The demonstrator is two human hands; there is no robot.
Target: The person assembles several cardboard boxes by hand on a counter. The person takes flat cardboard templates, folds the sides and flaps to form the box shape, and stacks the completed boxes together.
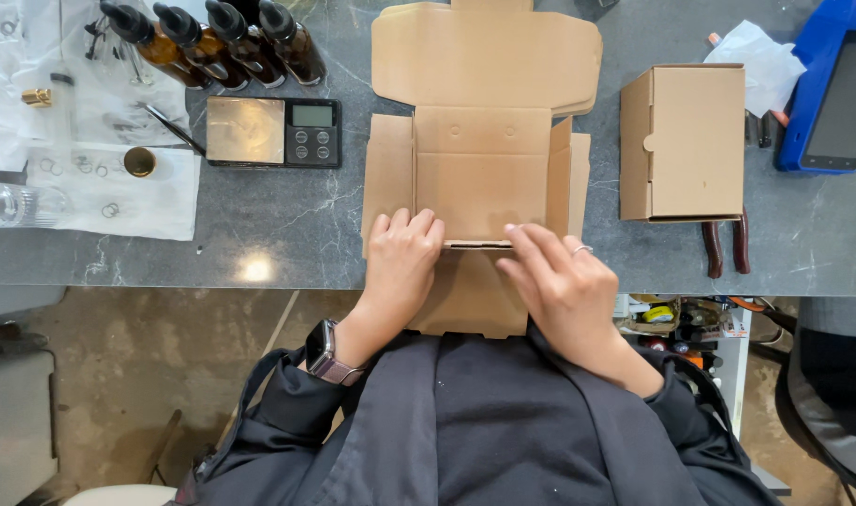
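Pressing a flat brown cardboard mailer box (482, 178) on the grey marble table (287, 234).
Left hand (401, 262) and right hand (561, 281) lay narrow, flat fingers along its front fold.

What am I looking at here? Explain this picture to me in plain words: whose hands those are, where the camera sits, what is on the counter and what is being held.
There is no machine here. A person wears a camera on the head, so this single view looks straight down at their own two bare hands. The left hand, with a watch at the wrist, and the right hand, with a ring, both press on the near edge of an unfolded flat cardboard box, lying on a grey marbled counter. To the right stands a finished, closed cardboard box, with red-handled pliers beside it and a blue handheld device further right. To the left are a small digital scale, four amber dropper bottles, and white paper sheets carrying small metal parts.
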